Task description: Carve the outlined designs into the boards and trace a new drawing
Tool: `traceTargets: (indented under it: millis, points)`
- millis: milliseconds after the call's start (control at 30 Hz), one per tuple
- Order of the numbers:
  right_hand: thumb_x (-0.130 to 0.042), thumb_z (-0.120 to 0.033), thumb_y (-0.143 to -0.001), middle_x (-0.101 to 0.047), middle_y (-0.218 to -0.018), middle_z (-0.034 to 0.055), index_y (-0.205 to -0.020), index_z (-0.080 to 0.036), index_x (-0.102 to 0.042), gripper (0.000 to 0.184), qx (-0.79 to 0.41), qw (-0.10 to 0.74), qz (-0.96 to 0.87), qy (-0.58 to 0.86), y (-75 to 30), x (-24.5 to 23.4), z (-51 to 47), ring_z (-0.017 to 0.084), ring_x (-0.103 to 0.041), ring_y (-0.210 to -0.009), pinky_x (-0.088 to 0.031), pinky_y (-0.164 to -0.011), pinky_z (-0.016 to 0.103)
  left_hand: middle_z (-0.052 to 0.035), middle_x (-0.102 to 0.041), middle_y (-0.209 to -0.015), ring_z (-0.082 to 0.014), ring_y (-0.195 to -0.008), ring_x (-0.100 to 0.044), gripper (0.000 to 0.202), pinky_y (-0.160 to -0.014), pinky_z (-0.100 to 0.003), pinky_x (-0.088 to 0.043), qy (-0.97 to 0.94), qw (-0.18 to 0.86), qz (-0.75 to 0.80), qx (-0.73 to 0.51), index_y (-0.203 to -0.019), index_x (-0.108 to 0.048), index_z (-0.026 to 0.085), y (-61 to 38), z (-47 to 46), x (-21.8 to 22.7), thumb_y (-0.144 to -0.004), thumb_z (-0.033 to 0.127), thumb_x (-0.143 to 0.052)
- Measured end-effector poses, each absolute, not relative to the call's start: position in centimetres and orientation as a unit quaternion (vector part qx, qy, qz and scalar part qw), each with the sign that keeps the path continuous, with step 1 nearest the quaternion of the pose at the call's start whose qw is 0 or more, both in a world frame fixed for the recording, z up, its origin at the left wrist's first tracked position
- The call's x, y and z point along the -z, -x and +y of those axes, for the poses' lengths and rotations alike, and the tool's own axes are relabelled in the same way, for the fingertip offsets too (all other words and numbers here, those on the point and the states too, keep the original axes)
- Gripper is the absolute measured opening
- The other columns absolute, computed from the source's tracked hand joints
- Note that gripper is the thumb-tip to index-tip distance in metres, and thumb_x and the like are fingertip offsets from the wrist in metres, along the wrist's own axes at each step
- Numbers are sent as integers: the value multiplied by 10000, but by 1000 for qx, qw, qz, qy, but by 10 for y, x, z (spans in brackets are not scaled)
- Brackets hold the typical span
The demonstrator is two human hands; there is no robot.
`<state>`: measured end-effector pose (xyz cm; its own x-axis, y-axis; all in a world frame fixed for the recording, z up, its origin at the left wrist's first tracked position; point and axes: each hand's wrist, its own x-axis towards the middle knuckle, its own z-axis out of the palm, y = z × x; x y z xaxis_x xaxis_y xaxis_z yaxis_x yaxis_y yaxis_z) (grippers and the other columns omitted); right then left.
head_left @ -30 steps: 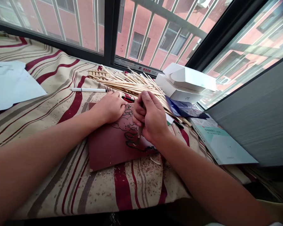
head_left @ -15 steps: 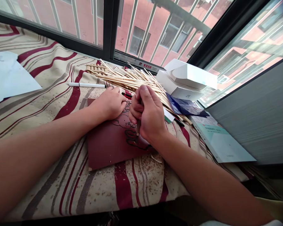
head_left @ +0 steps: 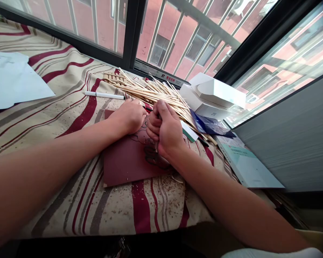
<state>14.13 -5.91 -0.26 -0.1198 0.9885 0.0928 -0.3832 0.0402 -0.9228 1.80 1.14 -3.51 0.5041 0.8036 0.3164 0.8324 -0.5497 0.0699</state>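
Observation:
A reddish-brown carving board (head_left: pixel 123 163) lies on the striped cloth, with black outlines and cut lines on its right part. My right hand (head_left: pixel 168 127) is closed in a fist around a carving tool (head_left: pixel 156 146). The tool's narrow metal end points down at the dark outlined shape on the board; its handle is mostly hidden by my fingers. My left hand (head_left: pixel 133 116) presses on the upper part of the board with curled fingers, close beside my right hand. Its fingertips are partly hidden.
Behind my hands lies a heap of thin wooden sticks (head_left: pixel 150 91). A white pen (head_left: pixel 104 95) and papers (head_left: pixel 10 80) are to the left. A white box (head_left: pixel 212 95), a blue packet (head_left: pixel 210 123) and a book (head_left: pixel 250 161) lie right. Small shavings dot the striped cloth (head_left: pixel 118 211).
The view has shifted slightly, so the board sits a bit higher and further right. My right hand has come nearer to my left, still gripping the carving tool.

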Motion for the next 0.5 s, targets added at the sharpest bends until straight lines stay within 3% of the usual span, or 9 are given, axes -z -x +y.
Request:
traceTargets:
  millis: [133, 333, 500]
  points:
    - [-542, -390, -1037, -290, -504, -126, -732, -238, -363, 385, -551, 635, -402, 365, -141, 5, -62, 43, -184, -371, -185, -339, 166, -156, -697, -933, -272, -901, -617, 403, -865, -404, -442, 854, 52, -491, 165, -875, -785, 136, -19, 8, 29, -928, 264, -406]
    - [-531, -557, -1008, -223, -493, -129, -732, -247, -373, 444, -732, 427, -483, 220, -148, -5, -60, 61, -77, -392, -144, -309, 153, -121, -694, -852, -245, -839, -583, 260, -822, -379, -418, 876, 46, -467, 115, -830, -708, 106, -15, 16, 33, -883, 272, -515]
    - [-420, -471, -1066, -214, -490, -126, -731, -238, -357, 413, -767, 410, -453, 193, -152, -4, -52, 69, -29, -396, -140, -299, 133, -119, -696, -854, -254, -835, -577, 192, -759, -378, -410, 885, 58, -440, 143, -743, -657, 164, -11, 24, 39, -810, 312, -555]
